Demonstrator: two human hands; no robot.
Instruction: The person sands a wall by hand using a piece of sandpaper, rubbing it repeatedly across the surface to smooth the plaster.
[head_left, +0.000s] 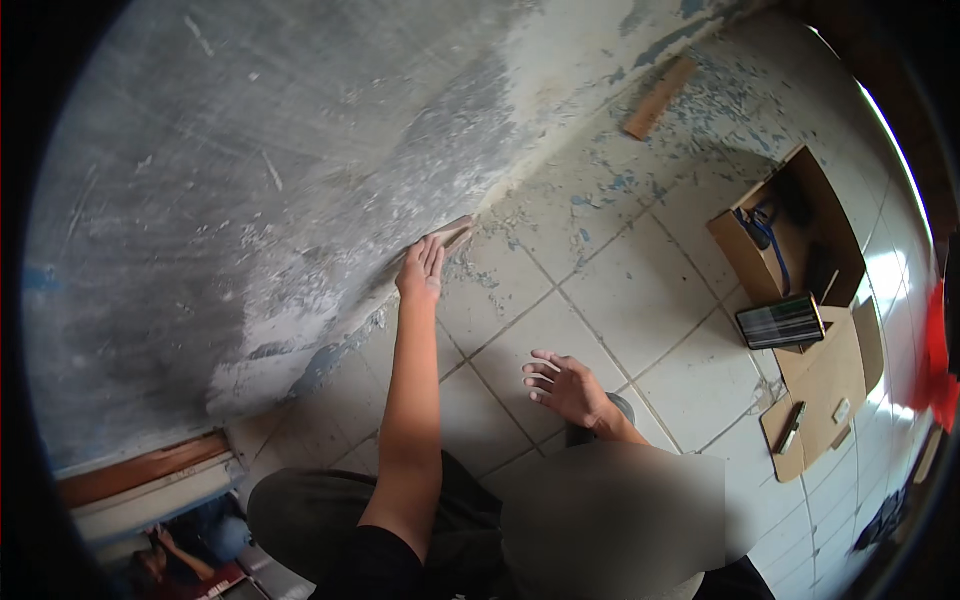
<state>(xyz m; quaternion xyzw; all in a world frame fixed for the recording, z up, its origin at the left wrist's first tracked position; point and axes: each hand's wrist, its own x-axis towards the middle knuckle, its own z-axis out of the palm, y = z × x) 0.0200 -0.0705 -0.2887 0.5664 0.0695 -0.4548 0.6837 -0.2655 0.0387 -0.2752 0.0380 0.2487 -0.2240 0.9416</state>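
My left hand (422, 270) reaches to the foot of the wall, its fingers on a flat block wrapped in what looks like sandpaper (455, 231). The block lies against the grey wall (322, 187), whose paint is scraped and patchy down to pale plaster. My right hand (561, 384) hangs above the tiled floor (630, 292) near my knee, its fingers apart and nothing in them. Blue-grey paint flakes (622, 184) lie along the foot of the wall.
A wooden strip (660, 97) lies among flakes. On the right stands an open cardboard box (757, 262) with blue-strapped items; a phone (781, 322) rests at its edge. A marker (792, 427) lies on the cardboard flap (821, 382). Another person (176, 551) is at lower left, beyond a wooden sill.
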